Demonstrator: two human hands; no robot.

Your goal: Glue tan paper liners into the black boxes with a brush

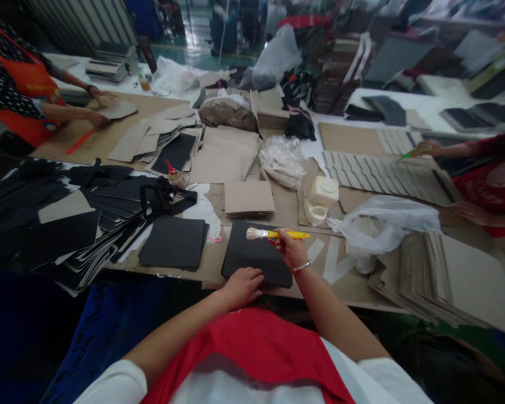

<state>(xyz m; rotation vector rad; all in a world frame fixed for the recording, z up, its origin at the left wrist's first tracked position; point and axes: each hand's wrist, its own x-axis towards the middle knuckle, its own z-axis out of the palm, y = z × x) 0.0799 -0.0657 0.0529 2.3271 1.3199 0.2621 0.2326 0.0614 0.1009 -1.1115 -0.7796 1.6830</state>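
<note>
A paintbrush (287, 234) with a yellow handle and pale bristles is held in my right hand (292, 249), its bristles pointing left above a black board (244, 249). My left hand (242, 286) rests on the near edge of that board, fingers together and lying flat, with nothing visible in it. To the left lies a stack of black boards (172, 242). Behind the board sits a pile of beige cards (249, 197), and an open-topped cream plastic container (322, 193) stands to its right.
Black pieces (67, 238) pile up at the left; grey-brown sheets (467, 269) and a clear plastic bag (387, 221) lie at the right. A red-tipped bottle (175, 175) stands behind the black stack. People work at the far left and the right.
</note>
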